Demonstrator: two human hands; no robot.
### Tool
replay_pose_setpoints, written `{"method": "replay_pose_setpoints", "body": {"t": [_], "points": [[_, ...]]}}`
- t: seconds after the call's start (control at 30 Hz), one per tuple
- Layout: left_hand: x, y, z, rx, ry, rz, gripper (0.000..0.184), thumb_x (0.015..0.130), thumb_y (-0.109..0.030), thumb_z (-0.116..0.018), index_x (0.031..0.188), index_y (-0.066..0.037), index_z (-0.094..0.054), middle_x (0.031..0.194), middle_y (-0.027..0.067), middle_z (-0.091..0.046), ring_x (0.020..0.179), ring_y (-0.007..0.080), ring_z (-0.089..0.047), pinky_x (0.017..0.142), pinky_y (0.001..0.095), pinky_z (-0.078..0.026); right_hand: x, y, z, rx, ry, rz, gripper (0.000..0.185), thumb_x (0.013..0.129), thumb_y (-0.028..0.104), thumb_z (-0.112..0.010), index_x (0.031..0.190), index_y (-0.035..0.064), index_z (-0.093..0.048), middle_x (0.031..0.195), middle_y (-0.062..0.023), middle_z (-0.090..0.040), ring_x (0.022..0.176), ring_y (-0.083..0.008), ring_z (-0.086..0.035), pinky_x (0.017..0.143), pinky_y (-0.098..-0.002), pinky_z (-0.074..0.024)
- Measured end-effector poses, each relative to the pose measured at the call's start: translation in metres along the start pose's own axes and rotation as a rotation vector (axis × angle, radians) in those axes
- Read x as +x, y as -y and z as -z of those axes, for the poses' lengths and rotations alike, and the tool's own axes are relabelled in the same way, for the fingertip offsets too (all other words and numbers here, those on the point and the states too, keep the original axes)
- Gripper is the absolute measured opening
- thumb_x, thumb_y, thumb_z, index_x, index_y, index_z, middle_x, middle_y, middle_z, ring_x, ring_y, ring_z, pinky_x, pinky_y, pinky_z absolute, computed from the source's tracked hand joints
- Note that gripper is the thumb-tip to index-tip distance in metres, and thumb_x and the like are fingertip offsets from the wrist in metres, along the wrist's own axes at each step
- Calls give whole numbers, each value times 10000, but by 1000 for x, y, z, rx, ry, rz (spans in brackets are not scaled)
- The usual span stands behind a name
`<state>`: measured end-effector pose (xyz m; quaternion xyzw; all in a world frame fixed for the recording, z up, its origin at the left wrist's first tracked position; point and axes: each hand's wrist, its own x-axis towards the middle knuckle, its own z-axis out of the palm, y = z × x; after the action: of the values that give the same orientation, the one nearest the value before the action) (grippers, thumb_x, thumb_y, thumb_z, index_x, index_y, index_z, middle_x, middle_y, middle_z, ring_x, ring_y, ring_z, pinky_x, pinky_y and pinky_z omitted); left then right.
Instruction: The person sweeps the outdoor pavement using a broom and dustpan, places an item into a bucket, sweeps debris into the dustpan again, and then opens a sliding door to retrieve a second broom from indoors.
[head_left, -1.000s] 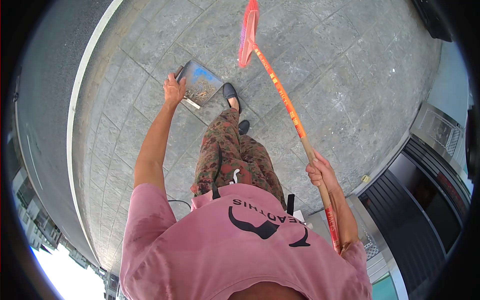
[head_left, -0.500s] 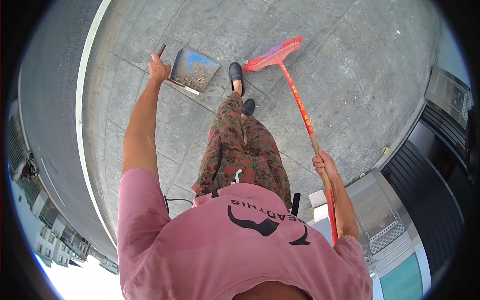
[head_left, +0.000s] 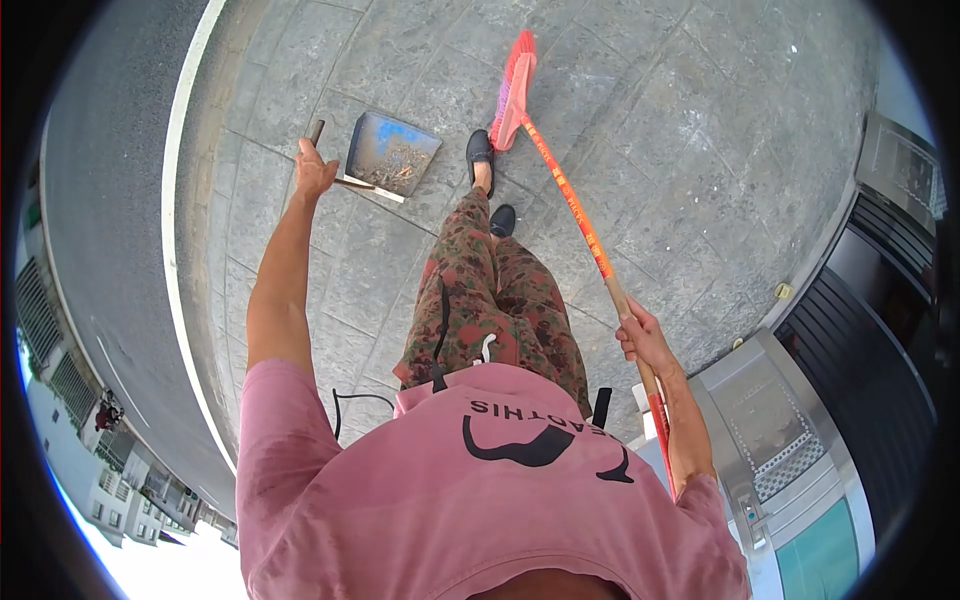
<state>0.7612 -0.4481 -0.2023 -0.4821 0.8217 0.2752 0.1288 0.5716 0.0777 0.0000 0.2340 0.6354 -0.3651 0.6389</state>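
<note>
My left hand [head_left: 316,170] is closed around the handle of a dustpan [head_left: 432,148], whose dark end sticks out above the fist. Dry leaves and dirt [head_left: 400,167] lie in the pan, and blue shows on its inner back part. In my right hand [head_left: 644,338] is the wooden stick of a broom [head_left: 575,212], gripped partway down, with its upper end running along my forearm. The broom's pink head [head_left: 513,95], with red and purple bristles, is just beyond my front shoe, turned nearly lengthwise.
Grey stone paving [head_left: 640,130] lies underfoot, bounded on the left by a white-edged road [head_left: 110,220]. My dark shoes [head_left: 480,150] stand between dustpan and broom. At the right are a dark slatted gate [head_left: 860,320] and a building front.
The broom head has swung from lying crosswise to pointing away from me, moving left. My left hand and the dustpan sit slightly lower in view; both grips are unchanged.
</note>
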Motion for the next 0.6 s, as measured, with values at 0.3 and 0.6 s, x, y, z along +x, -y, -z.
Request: {"method": "replay_pose_setpoints", "body": {"t": [0.3, 0.6], "points": [[4, -14, -2, 41, 7, 113, 536, 645, -108, -573, 1051, -75, -225, 1055, 278, -385, 958, 435, -458, 828, 464, -383, -125, -3, -14, -135, -150, 24, 488, 842, 179, -472, 1299, 188, -301, 573, 44, -380, 404, -13, -306, 349, -172, -271], [20, -4, -10, 84, -60, 40, 567, 596, -114, -630, 990, -27, -231, 921, 333, -478, 900, 466, -481, 780, 462, -415, -165, -23, -28, -87, -367, 140, 519, 805, 198, -527, 1283, 134, -335, 546, 49, -384, 391, -11, -323, 334, -174, -261]]}}
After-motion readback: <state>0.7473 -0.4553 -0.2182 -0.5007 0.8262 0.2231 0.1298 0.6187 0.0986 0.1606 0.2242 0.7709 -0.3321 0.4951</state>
